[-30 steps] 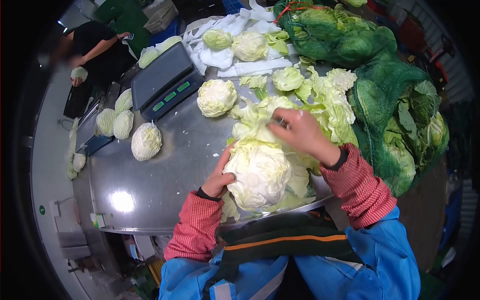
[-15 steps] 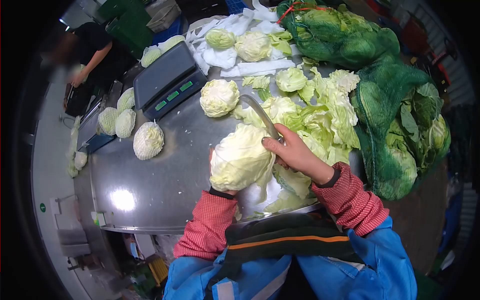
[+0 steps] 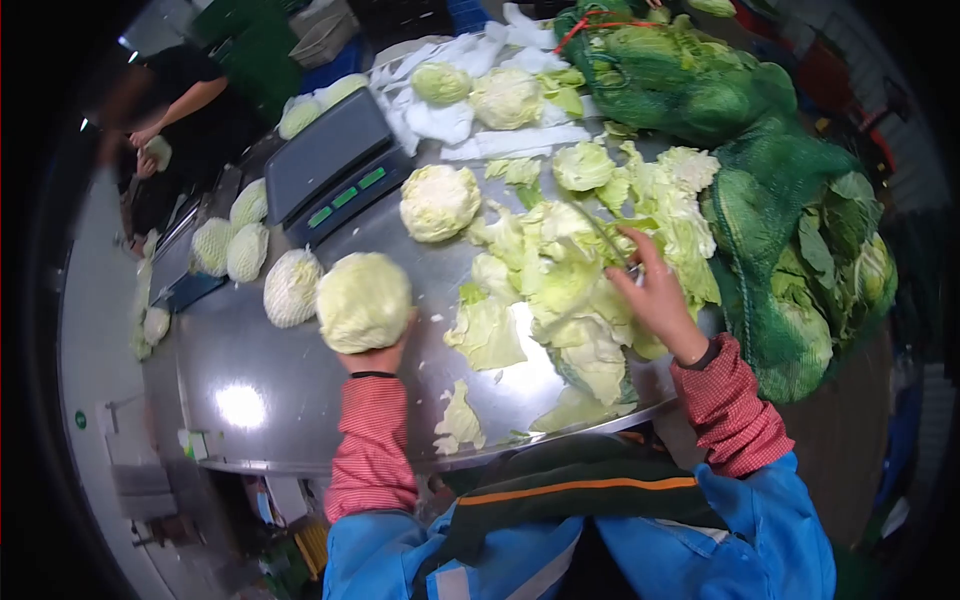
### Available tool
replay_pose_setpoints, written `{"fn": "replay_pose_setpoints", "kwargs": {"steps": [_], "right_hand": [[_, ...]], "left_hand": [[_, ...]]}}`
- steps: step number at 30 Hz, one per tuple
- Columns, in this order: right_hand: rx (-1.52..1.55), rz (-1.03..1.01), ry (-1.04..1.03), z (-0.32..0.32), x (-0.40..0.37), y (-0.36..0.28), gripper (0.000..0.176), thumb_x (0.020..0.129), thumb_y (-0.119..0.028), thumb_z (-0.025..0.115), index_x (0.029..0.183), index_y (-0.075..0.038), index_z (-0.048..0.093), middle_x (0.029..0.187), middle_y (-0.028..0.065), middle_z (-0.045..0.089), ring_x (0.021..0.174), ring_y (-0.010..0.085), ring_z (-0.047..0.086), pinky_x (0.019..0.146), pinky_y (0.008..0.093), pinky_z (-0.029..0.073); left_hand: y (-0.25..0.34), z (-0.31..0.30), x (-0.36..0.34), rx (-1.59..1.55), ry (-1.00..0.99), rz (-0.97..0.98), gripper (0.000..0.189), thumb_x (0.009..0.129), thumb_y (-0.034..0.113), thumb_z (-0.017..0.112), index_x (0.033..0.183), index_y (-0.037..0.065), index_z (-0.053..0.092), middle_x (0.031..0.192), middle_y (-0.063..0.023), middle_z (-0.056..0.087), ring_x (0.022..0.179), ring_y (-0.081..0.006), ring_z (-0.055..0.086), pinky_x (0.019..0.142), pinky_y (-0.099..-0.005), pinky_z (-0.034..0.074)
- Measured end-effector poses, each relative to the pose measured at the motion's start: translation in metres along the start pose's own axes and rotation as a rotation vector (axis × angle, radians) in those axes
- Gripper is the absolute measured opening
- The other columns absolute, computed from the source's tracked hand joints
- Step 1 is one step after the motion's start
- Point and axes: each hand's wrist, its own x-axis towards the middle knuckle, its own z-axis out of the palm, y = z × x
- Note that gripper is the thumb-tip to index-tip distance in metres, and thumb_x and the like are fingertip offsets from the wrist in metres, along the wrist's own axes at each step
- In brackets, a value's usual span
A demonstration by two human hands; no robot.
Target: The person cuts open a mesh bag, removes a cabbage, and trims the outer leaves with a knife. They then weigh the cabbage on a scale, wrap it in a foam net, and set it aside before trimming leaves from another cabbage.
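Note:
My left hand (image 3: 380, 358) holds a trimmed pale cabbage (image 3: 363, 300) from below and behind, above the metal table; most of its fingers are hidden by the head. My right hand (image 3: 660, 300) is over the loose cabbage leaves (image 3: 575, 285), thumb and forefinger apart. Between them is the handle end of a curved knife (image 3: 603, 238), whose blade lies over the leaves. Just left of the held cabbage sits a cabbage in a white foam net (image 3: 292, 288). Another bare cabbage (image 3: 440, 203) rests beyond, near the scale.
A digital scale (image 3: 335, 165) stands on the metal table (image 3: 300, 400) at the back left, with several netted cabbages (image 3: 247, 252) nearby. White foam nets (image 3: 440, 120) lie at the back. Green mesh sacks of cabbages (image 3: 770, 230) fill the right. A co-worker (image 3: 185, 110) stands at the far left.
My left hand has carried the cabbage left, away from the knife, beside the netted one. My right hand has moved right with the knife and its fingers have spread. Leaves have dropped onto the table.

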Motion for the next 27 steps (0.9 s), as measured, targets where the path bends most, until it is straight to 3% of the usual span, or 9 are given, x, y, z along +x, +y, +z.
{"fn": "replay_pose_setpoints", "kwargs": {"steps": [4, 8, 11, 13, 16, 19, 22, 24, 27], "right_hand": [[-0.452, -0.080, 0.254, -0.054, 0.023, 0.058, 0.061, 0.089, -0.039, 0.065, 0.137, -0.006, 0.045, 0.095, 0.0215, 0.065, 0.088, 0.0373, 0.065, 0.076, 0.0424, 0.052], [-0.688, 0.385, -0.107, -0.088, 0.050, 0.092, 0.077, 0.087, -0.058, 0.059, 0.137, -0.001, 0.045, 0.107, 0.0283, 0.065, 0.100, 0.0406, 0.064, 0.086, 0.0441, 0.051], [-0.455, 0.505, -0.169, -0.082, 0.053, 0.134, 0.092, 0.082, -0.073, 0.054, 0.142, -0.004, 0.043, 0.124, 0.0327, 0.059, 0.113, 0.0445, 0.060, 0.097, 0.0455, 0.047], [-0.362, 0.491, -0.204, -0.074, 0.052, 0.154, 0.092, 0.083, -0.073, 0.054, 0.145, -0.006, 0.040, 0.126, 0.0326, 0.057, 0.117, 0.0442, 0.058, 0.100, 0.0444, 0.045], [-0.207, 0.495, -0.285, -0.063, 0.040, 0.162, 0.090, 0.084, -0.072, 0.054, 0.148, -0.012, 0.037, 0.130, 0.0309, 0.056, 0.122, 0.0419, 0.055, 0.103, 0.0416, 0.044], [-0.116, 0.488, -0.339, -0.052, 0.021, 0.136, 0.086, 0.085, -0.070, 0.054, 0.147, -0.012, 0.039, 0.129, 0.0304, 0.056, 0.121, 0.0410, 0.056, 0.102, 0.0414, 0.044], [0.012, 0.482, -0.312, -0.019, -0.010, 0.116, 0.084, 0.087, -0.067, 0.055, 0.149, -0.015, 0.036, 0.126, 0.0276, 0.059, 0.115, 0.0370, 0.060, 0.099, 0.0424, 0.046], [0.247, 0.705, -0.389, -0.018, -0.020, 0.090, 0.083, 0.090, -0.062, 0.055, 0.150, -0.010, 0.032, 0.130, 0.0245, 0.056, 0.118, 0.0321, 0.057, 0.102, 0.0400, 0.044], [0.627, 0.397, -0.228, 0.045, -0.050, 0.117, 0.085, 0.094, -0.060, 0.051, 0.150, -0.001, 0.027, 0.138, 0.0226, 0.048, 0.126, 0.0265, 0.048, 0.107, 0.0366, 0.039]], "left_hand": [[0.033, -0.047, 0.046, -0.012, 0.167, 0.056, 0.068, 0.088, 0.066, 0.046, 0.142, 0.026, 0.045, 0.146, -0.0037, 0.047, 0.134, -0.0317, 0.045, 0.103, -0.0618, 0.038], [0.027, -0.037, 0.043, 0.369, 0.662, 0.075, 0.072, 0.091, 0.060, 0.048, 0.150, 0.022, 0.034, 0.152, -0.0114, 0.037, 0.137, -0.0296, 0.039, 0.109, -0.0591, 0.030], [-0.014, -0.032, 0.018, 0.772, 0.476, 0.314, 0.074, 0.093, 0.045, 0.054, 0.154, 0.014, 0.025, 0.155, -0.0176, 0.029, 0.141, -0.0305, 0.032, 0.114, -0.0534, 0.024], [-0.076, -0.050, 0.012, 1.099, 0.122, 0.387, 0.079, 0.088, 0.026, 0.064, 0.153, 0.005, 0.023, 0.155, -0.0196, 0.028, 0.143, -0.0316, 0.030, 0.117, -0.0458, 0.023], [-0.144, 0.011, -0.004, 1.430, -0.218, 0.445, 0.102, 0.070, 0.017, 0.080, 0.151, -0.003, 0.022, 0.150, -0.0251, 0.035, 0.141, -0.0371, 0.032, 0.117, -0.0424, 0.024], [-0.183, 0.069, -0.015, 1.335, -0.384, 0.440, 0.110, 0.066, 0.030, 0.083, 0.150, -0.003, 0.022, 0.150, -0.0282, 0.033, 0.140, -0.0410, 0.032, 0.115, -0.0459, 0.028], [-0.191, 0.089, -0.032, 1.490, -0.323, 0.270, 0.114, 0.065, 0.037, 0.084, 0.151, -0.002, 0.021, 0.147, -0.0285, 0.033, 0.136, -0.0412, 0.036, 0.112, -0.0465, 0.031], [-0.191, 0.089, -0.030, 1.372, -0.339, 0.243, 0.115, 0.066, 0.033, 0.085, 0.153, 0.001, 0.016, 0.142, -0.0261, 0.037, 0.131, -0.0387, 0.041, 0.110, -0.0439, 0.034], [-0.205, 0.083, -0.032, 1.163, -0.422, 0.200, 0.108, 0.072, 0.019, 0.082, 0.154, 0.001, 0.014, 0.142, -0.0206, 0.039, 0.129, -0.0316, 0.042, 0.108, -0.0392, 0.036]]}}
